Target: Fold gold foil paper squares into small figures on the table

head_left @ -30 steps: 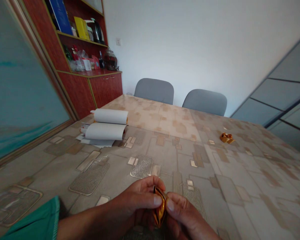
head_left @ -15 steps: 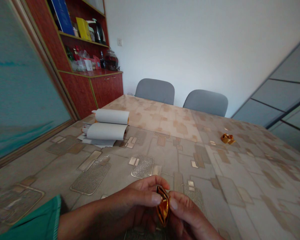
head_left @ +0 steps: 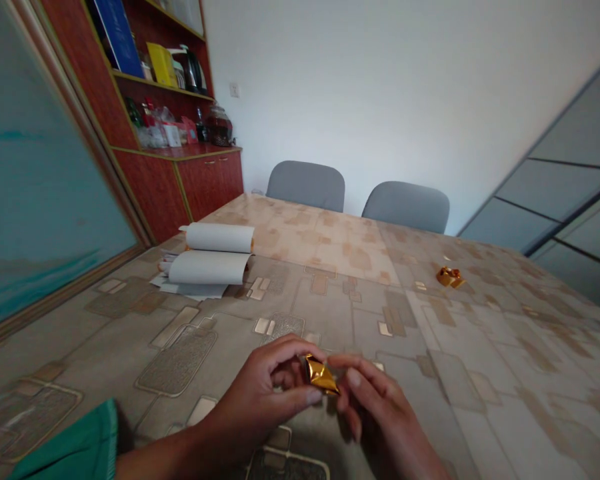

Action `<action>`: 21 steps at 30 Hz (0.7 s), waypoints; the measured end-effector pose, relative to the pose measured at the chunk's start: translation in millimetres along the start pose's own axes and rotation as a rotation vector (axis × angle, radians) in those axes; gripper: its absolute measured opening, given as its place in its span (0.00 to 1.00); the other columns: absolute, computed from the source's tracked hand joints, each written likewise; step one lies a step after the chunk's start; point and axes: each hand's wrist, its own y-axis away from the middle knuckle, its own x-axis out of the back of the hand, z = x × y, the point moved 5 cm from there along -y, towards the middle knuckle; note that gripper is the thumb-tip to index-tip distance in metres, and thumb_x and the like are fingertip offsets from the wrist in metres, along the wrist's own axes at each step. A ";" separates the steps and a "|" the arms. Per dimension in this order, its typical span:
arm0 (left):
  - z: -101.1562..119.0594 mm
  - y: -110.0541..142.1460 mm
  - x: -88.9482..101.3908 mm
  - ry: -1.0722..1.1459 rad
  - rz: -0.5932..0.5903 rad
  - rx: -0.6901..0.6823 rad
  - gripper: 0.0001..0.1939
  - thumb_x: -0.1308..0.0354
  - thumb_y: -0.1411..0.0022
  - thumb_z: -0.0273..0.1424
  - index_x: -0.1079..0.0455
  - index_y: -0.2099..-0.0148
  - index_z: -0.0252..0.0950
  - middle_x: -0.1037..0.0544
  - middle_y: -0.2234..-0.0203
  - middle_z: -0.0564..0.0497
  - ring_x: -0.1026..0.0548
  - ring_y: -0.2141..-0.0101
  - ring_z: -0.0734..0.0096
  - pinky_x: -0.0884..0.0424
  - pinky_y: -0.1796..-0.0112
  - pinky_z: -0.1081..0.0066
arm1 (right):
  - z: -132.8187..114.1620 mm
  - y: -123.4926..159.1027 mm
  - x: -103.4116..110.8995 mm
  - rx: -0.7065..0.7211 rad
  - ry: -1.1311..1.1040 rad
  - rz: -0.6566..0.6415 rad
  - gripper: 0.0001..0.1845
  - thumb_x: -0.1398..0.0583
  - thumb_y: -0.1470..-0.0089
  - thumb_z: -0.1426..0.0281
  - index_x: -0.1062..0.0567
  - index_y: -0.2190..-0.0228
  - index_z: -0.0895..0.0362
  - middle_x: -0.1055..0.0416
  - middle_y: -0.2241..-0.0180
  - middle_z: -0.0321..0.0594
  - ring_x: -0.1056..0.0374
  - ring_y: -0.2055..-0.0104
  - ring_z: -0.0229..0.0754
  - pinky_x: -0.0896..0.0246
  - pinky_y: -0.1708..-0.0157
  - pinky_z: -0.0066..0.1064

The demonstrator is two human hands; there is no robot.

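Between my two hands, low over the table, is a small folded piece of gold foil paper (head_left: pixel 322 376). My left hand (head_left: pixel 270 380) grips its left end, thumb on the near side and index finger on the far side. At its right end, the curled fingers of my right hand (head_left: pixel 380 393) hold it, with the index fingertip by its upper edge. Farther off on the right of the table stands a second folded gold paper piece (head_left: pixel 450 276), shaped like a little ingot. Curled sheets of paper (head_left: pixel 210 267), white side up, lie stacked at the left.
A patterned cloth covers the table (head_left: pixel 290 300). Beyond its far edge are two grey chairs (head_left: pixel 306 185) (head_left: pixel 406 205) against a white wall. A red-brown cabinet (head_left: pixel 205 180) with bottles, a kettle and a large glass jar (head_left: pixel 219 125) stands back left.
The gold paper in my hands has been turned from upright, with its opening showing, to lying more sideways with a smooth face up. My hands have risen slightly and the view has shifted a little.
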 end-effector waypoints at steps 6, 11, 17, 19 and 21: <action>2.7 -1.1 0.0 -0.262 0.098 -0.032 0.11 0.31 0.46 0.27 0.23 0.59 0.37 0.25 0.71 0.54 0.28 0.72 0.71 0.32 0.69 0.73 | -11.0 7.2 -5.0 0.242 0.364 -0.017 0.26 0.35 0.44 0.54 0.28 0.47 0.50 0.27 0.50 0.47 0.31 0.50 0.52 0.37 0.51 0.42; -8.3 -1.1 -3.9 -0.103 0.104 0.072 0.13 0.32 0.47 0.28 0.29 0.59 0.37 0.24 0.71 0.54 0.27 0.70 0.70 0.33 0.70 0.74 | -16.0 6.0 -10.1 0.295 0.511 0.011 0.19 0.36 0.41 0.62 0.27 0.50 0.51 0.25 0.52 0.48 0.28 0.53 0.51 0.34 0.54 0.40; -16.6 -2.4 -6.9 0.033 0.055 0.106 0.16 0.33 0.49 0.27 0.30 0.57 0.37 0.26 0.75 0.56 0.29 0.73 0.72 0.38 0.73 0.76 | -26.0 0.5 -11.0 0.360 0.509 0.048 0.09 0.38 0.40 0.64 0.22 0.59 0.52 0.21 0.62 0.42 0.25 0.62 0.46 0.32 0.62 0.34; -18.5 -2.6 -6.7 0.046 0.052 0.110 0.15 0.33 0.49 0.27 0.30 0.58 0.36 0.27 0.76 0.57 0.30 0.74 0.73 0.39 0.74 0.76 | -26.5 -0.8 -10.3 0.357 0.505 0.047 0.08 0.37 0.40 0.64 0.21 0.60 0.52 0.21 0.63 0.42 0.25 0.63 0.46 0.32 0.63 0.32; -20.7 -2.2 -6.9 0.071 0.042 0.120 0.15 0.33 0.49 0.29 0.30 0.58 0.36 0.27 0.77 0.57 0.31 0.75 0.74 0.40 0.74 0.76 | -25.7 -1.7 -9.3 0.351 0.507 0.046 0.07 0.37 0.40 0.64 0.21 0.60 0.52 0.20 0.64 0.42 0.25 0.63 0.45 0.33 0.63 0.32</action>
